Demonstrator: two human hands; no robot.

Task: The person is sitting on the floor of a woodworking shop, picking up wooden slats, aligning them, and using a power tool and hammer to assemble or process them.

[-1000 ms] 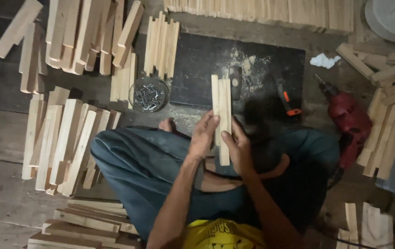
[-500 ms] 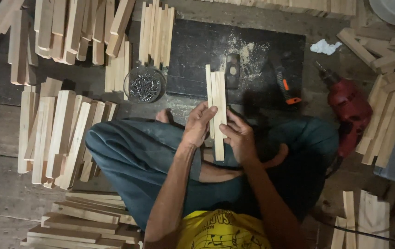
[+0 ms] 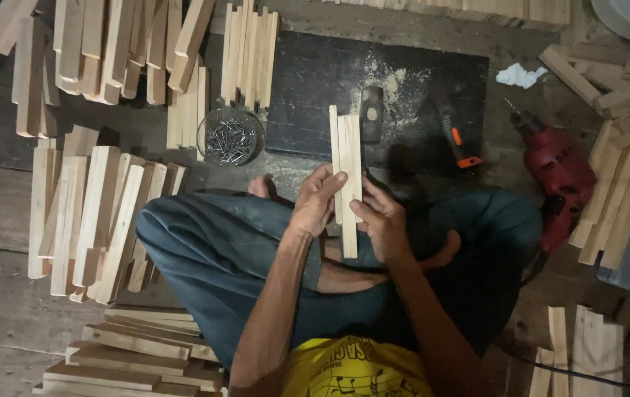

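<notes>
Between the fingers of both hands, over the lap, wooden slats (image 3: 346, 176) stand upright, edges flush; left hand (image 3: 315, 202) curls closed on one side; right hand (image 3: 379, 220) clamps the other, apparently to align them; hammer (image 3: 371, 112) lies just beyond the fingertips.

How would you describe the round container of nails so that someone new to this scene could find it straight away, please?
Start at the large dark mat on the floor ahead of the seated person's knees. Just off its left edge, between two groups of pale wooden slats, sits the container of nails. It is the only round, clear thing there, filled with a grey metal tangle, while everything beside it is straight, light wood.
</notes>
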